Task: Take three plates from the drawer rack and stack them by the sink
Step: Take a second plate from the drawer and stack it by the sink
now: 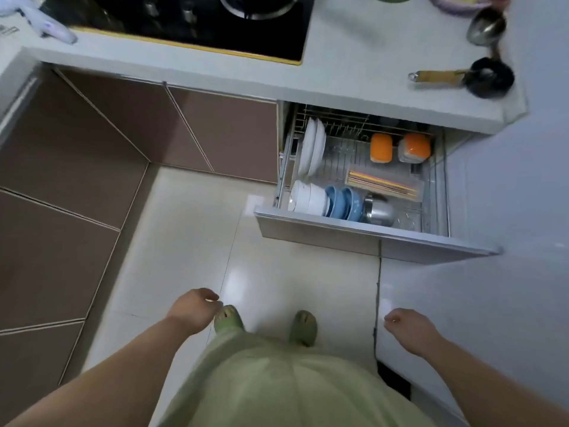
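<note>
- Cream tiled floor (191,229) is filling the centre of the frame, with brown cabinet doors (77,167) running down the left side.
- Pale countertop (354,57) is spanning the top of the frame; a black gas hob (200,26) is sitting in it at top centre.
- Drawer rack (354,224) is standing pulled out at centre right, under the countertop edge.
- White plates (312,149) are standing on edge in the rack's upper-left slots, leaning together, untouched.
- White bowls (308,197) and blue bowls (343,203) are lying on their sides along the drawer's front edge, a steel pot (380,211) just right of them.
- Two orange-lidded containers (400,147) are sitting at the back right of the rack; a clear chopstick tray (385,184) is lying in front of them.
- Small black pan (489,77) with a wooden handle is resting on the countertop at upper right, a steel ladle (486,26) above it.
- Left hand (195,309) is hanging at lower centre-left, fingers loosely curled, gripping nothing.
- Right hand (409,329) is hanging at lower right, fingers loosely curled inward, empty.
- Both hands are sitting well apart from the rack.
- Green slippers (303,326) are pointing toward the drawer.
</note>
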